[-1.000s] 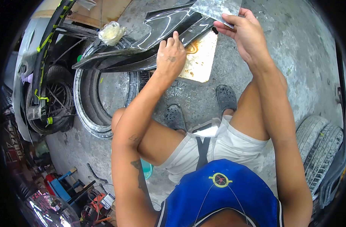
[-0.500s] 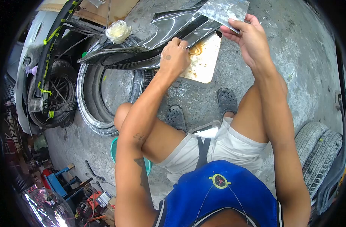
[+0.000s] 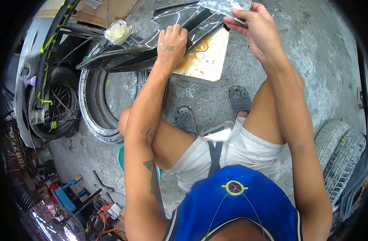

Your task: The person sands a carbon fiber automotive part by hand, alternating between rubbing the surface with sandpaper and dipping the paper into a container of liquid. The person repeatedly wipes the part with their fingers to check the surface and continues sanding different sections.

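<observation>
A glossy black carbon-fibre-patterned panel (image 3: 180, 26) stretches across the upper middle, propped over a tyre. Over its near part is my left hand (image 3: 172, 46), back upward and fingers curled down; I cannot tell what, if anything, those fingers hold. My right hand (image 3: 260, 30) pinches a flat grey plate (image 3: 226, 5) with whitish smears between thumb and fingers. That plate overlaps the panel's far right end, and the top of the view cuts it off. Below the panel lies a white board (image 3: 208, 60) with brown stains.
A large tyre (image 3: 87, 104) lies under the panel's left end, with a crumpled pale plastic bundle (image 3: 118, 32) beside it. Two tyres (image 3: 338, 156) stand at right. A teal basin (image 3: 120, 158) sits by my left leg. Tools and a fan (image 3: 57, 221) fill the lower left.
My left hand has moved up and left over the panel, away from its near edge. The right hand still holds the plate. The whole view has shifted slightly.
</observation>
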